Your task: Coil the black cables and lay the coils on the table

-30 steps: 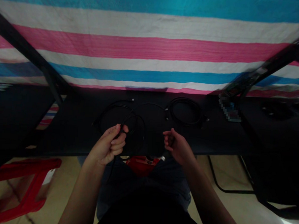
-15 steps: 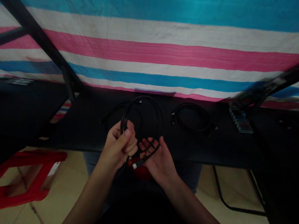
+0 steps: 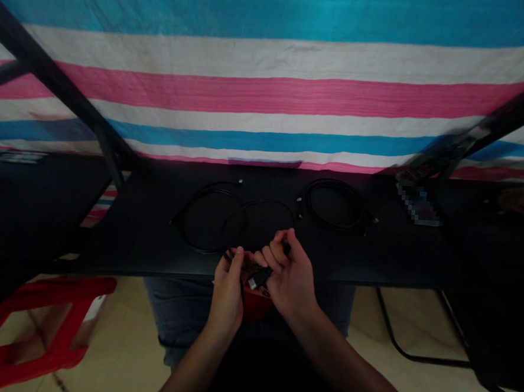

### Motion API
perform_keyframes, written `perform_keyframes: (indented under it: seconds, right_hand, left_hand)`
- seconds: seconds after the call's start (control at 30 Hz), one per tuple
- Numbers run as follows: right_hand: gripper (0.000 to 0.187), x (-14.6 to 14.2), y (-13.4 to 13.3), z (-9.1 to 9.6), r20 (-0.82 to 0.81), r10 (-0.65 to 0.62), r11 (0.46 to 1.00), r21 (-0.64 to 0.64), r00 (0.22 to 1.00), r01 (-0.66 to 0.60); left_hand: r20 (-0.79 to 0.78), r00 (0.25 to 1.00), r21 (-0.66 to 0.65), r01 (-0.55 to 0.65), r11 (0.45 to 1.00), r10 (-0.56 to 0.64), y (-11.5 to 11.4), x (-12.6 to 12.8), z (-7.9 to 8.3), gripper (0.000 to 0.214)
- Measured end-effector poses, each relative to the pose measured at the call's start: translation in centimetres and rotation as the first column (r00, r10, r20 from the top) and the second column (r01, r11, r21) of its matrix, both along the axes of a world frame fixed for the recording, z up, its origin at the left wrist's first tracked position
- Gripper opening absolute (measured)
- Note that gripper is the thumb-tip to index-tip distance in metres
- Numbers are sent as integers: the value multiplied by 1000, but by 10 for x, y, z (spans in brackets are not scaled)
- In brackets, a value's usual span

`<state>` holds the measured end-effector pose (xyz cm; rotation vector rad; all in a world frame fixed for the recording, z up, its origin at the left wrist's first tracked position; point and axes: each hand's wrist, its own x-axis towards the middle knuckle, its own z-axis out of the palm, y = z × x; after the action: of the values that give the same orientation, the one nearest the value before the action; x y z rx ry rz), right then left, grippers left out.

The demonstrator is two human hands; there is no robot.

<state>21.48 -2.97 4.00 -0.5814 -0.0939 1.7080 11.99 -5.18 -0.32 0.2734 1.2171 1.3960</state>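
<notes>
Black cable (image 3: 268, 200), slim, looped, its boxy plug (image 3: 260, 277) metal-tipped, in pinched left fingers (image 3: 236, 262) and curled right fingers (image 3: 276, 254).

Tbl (image 3: 131, 229): cable loop (image 3: 213, 190) L, coil (image 3: 337, 226) R, held cable (image 3: 261, 275) front ctr | sheet (image 3: 268, 96) bhd | stool (image 3: 71, 323) L

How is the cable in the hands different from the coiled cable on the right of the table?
The held cable is in the left hand and right hand; the coiled cable lies on the table. The held cable is partly covered by fingers; the coiled cable forms a bunched ring. Both are black with light plug tips.
</notes>
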Motion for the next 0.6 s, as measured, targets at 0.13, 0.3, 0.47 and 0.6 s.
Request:
perform_keyframes:
  seconds: [0.13, 0.3, 0.47, 0.6]
  right_hand:
    - [39, -3, -1, 3, 68, -31, 995, 96, 997, 24]
    - [43, 14, 13, 21, 131, -42, 983, 184, 991, 17]
    - [49, 43, 33, 44, 158, -10, 972, 233, 987, -27]
    - [43, 40, 29, 31, 129, 177, 962, 188, 976, -200]
  left_hand:
    - [-170, 985, 43, 31, 999, -23, -14, 3, -1, 47]
    - [-380, 898, 87, 272, 959, -220, -28, -4, -12, 52]
    - [-259, 896, 85, 392, 916, -359, -34, -17, -29, 50]
    - [8, 982, 137, 186, 973, -189, -16, -20, -19, 44]
